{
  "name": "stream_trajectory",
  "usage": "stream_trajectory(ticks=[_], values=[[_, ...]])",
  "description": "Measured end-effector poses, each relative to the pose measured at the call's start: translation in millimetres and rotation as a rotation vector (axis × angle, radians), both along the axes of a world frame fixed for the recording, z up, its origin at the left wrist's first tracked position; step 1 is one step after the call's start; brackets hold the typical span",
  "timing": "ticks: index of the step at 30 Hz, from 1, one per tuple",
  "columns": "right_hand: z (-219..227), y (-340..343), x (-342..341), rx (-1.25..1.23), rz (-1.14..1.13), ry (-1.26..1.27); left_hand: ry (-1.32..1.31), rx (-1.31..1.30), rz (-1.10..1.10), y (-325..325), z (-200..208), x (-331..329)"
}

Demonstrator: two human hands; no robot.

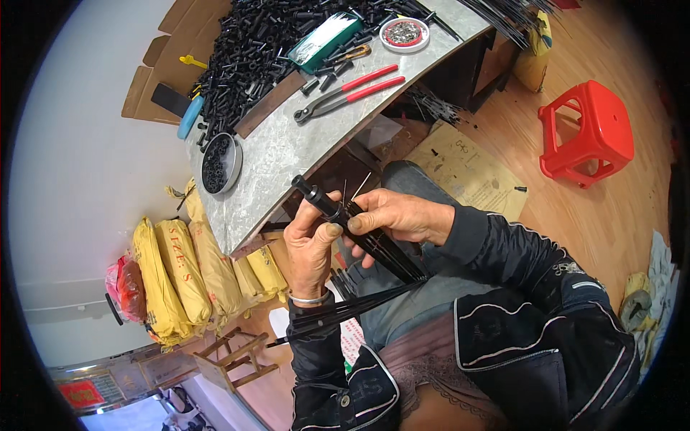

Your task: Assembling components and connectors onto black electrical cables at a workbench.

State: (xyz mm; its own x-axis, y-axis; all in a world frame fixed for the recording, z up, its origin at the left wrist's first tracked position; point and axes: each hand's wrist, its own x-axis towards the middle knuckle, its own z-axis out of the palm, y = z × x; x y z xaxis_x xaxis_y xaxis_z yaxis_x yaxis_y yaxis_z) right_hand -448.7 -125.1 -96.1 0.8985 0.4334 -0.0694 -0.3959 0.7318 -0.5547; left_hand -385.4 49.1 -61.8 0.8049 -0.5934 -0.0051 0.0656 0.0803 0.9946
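My left hand [309, 253] is closed around an umbrella frame, its thumb pressed against the thick black tubular piece [323, 202] at the frame's upper end. Thin black ribs [392, 260] run from that piece down toward my lap, and another bundle of them folds back over my left forearm. With its thumb and fingers, my right hand [395, 215] pinches the ribs just below the tubular piece. Two thin rods [361, 185] stick up between my hands. The finger pads of my right hand are partly hidden behind the ribs.
On the grey table lie a heap of black tubular parts [251, 54], red-handled pincers [377, 89], a dish of black rings [238, 162], a white dish of small metal pieces [425, 40] and a green box [336, 42]. A red stool [604, 118] stands right; yellow sacks [180, 266] lean left.
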Motion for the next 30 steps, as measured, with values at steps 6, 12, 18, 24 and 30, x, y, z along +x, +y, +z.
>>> stream_trajectory(ticks=[6, 12, 18, 24, 30], values=[[-3, 1, 2, 0.143, 0.047, -0.006, -0.131, -0.019, -0.059, -6, 1, 2], [0, 9, -1, 0.139, -0.021, 0.018, -0.227, 0.102, -0.186, -1, 21, 20], [1, 11, -4, 0.019, -0.157, -0.013, -0.371, 0.179, -0.104, -2, 16, 15], [-3, 1, 2, -0.059, -0.352, 0.043, 0.012, -0.412, -0.182, -11, 35, -45], [2, 10, 4, -0.146, -0.485, 0.054, -0.013, -0.010, 0.424, -46, 30, -57]])
